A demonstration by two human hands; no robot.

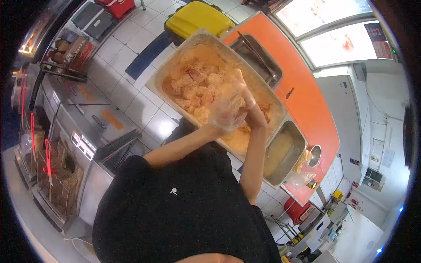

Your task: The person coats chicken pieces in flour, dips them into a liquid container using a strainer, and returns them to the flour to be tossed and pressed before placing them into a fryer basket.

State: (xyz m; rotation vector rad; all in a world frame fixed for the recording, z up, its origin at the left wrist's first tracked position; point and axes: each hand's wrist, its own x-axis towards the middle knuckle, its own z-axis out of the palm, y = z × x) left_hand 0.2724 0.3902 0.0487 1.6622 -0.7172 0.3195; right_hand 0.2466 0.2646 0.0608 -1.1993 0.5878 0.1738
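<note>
Both hands meet above a large deep tub (pixel 153 83) of orange-yellow flour and coated chicken pieces (pixel 199 90). My left hand (pixel 226 115) comes in from the left in what looks like a clear plastic glove, its fingers smeared by motion. Against it lies my right hand (pixel 246 97), with its fingers stretched out toward the far side of the tub. A yellowish patch shows between the palms; I cannot tell whether it is a chicken piece. More chicken lies heaped in the tub's left half, and loose flour covers the rest.
Right of the tub stands a metal pan of pale liquid (pixel 280 151). An orange counter (pixel 302 96) holds a metal tray (pixel 267 65) with a long dark utensil across it, and a steel bowl (pixel 315 155). A yellow-lidded bin (pixel 197 22) is beyond; fryer baskets (pixel 57 188) are left.
</note>
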